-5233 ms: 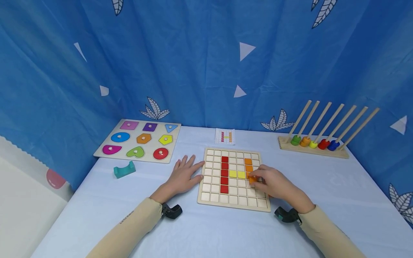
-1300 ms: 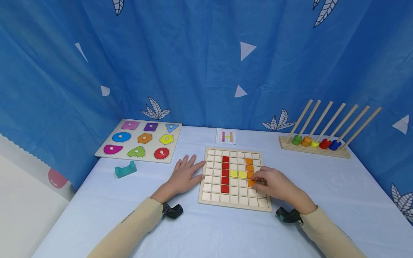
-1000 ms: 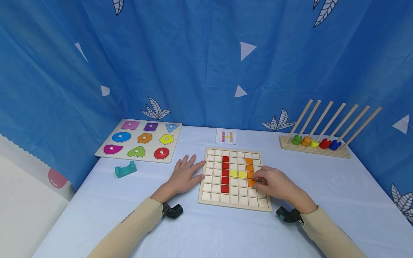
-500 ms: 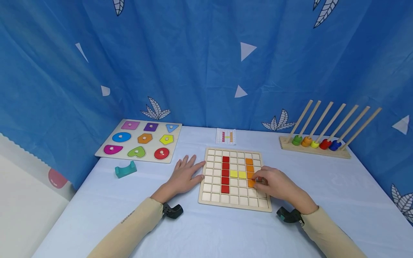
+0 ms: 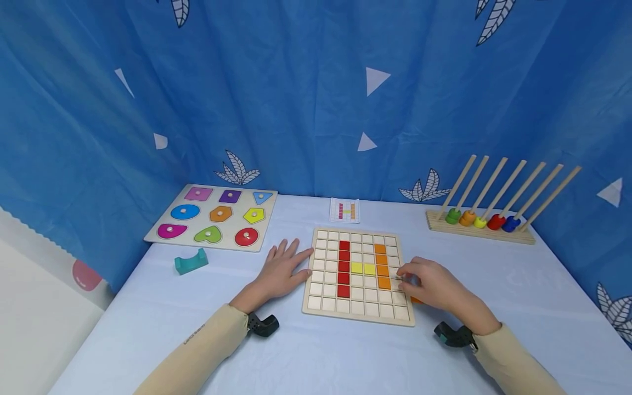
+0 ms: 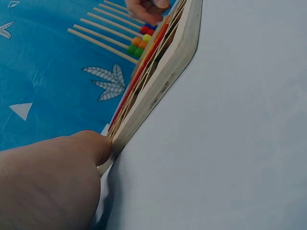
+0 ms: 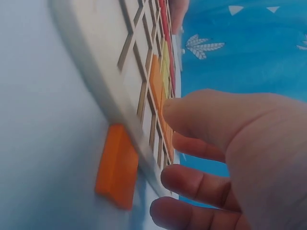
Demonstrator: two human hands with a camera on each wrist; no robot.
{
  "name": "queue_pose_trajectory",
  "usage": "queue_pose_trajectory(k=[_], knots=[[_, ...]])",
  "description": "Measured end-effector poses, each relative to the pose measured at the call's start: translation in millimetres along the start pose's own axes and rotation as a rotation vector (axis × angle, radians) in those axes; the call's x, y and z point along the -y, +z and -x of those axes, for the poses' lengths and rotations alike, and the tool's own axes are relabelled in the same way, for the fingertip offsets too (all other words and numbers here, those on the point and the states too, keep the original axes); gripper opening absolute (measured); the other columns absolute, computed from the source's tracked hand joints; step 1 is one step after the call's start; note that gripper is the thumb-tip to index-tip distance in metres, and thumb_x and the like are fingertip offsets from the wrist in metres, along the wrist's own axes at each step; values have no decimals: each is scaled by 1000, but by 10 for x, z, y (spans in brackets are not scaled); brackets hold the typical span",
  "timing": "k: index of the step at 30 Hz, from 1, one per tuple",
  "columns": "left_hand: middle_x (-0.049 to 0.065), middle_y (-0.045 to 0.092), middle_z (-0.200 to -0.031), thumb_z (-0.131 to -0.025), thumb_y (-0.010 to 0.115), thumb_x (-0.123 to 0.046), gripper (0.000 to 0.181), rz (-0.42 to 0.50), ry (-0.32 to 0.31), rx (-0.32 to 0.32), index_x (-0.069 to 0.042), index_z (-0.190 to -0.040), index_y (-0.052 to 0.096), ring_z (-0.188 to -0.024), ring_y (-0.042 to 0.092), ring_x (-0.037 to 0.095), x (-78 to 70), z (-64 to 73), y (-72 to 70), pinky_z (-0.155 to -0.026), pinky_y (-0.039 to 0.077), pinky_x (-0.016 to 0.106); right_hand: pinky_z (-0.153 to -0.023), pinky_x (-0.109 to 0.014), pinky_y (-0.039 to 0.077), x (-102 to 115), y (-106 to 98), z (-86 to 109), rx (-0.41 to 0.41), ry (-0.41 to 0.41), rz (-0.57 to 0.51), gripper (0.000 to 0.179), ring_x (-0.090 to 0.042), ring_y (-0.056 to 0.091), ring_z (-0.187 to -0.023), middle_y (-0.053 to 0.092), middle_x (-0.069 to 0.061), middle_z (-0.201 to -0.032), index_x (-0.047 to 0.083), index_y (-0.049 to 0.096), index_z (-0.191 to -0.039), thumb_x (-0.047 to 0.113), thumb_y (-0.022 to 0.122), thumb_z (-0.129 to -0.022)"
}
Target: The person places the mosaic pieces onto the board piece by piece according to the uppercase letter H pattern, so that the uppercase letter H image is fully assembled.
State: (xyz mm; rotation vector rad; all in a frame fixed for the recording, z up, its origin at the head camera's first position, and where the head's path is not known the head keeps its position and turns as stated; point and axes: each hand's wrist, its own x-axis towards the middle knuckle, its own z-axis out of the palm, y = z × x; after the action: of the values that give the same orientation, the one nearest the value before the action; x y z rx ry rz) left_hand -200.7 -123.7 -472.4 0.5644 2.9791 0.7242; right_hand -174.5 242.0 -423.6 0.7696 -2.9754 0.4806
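Observation:
A wooden grid board [image 5: 357, 317] lies on the table, with a red column of tiles [image 5: 343, 266], two yellow tiles [image 5: 362, 268] and an orange column of tiles [image 5: 382, 270] set in its cells. My left hand [image 5: 278, 271] is spread on the table, thumb and index fingertips at the board's left edge. Over the board's right side, my right hand [image 5: 434, 285] holds nothing, its fingers loosely bent and thumb apart from them. One loose orange tile [image 7: 117, 165] leans at the board's edge in the right wrist view; the head view shows it partly hidden under that hand.
Behind the board lies a small pattern card [image 5: 344, 210]. A knobbed shape puzzle [image 5: 232, 230] is at the back left, with a teal curved block [image 5: 191, 262] in front of it. At the back right stands a wooden peg rack [image 5: 479, 230] with coloured beads. A blue curtain [image 5: 296, 109] hangs behind.
The right hand has let go of the lowest orange tile, which now sits in its cell, and has moved right towards the loose orange tile. The left hand has stayed put.

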Motion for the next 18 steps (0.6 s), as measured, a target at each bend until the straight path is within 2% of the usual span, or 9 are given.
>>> queue_pose_trajectory(k=[18], knots=[[19, 27, -168, -99, 56, -44, 61, 2, 0, 16, -23, -155, 46, -158, 12, 48, -15, 6, -28, -124, 9, 69, -65, -18, 52, -138, -6, 207, -4, 92, 24, 27, -6, 52, -75, 66, 5, -88, 11, 77, -106, 22, 84, -83]])
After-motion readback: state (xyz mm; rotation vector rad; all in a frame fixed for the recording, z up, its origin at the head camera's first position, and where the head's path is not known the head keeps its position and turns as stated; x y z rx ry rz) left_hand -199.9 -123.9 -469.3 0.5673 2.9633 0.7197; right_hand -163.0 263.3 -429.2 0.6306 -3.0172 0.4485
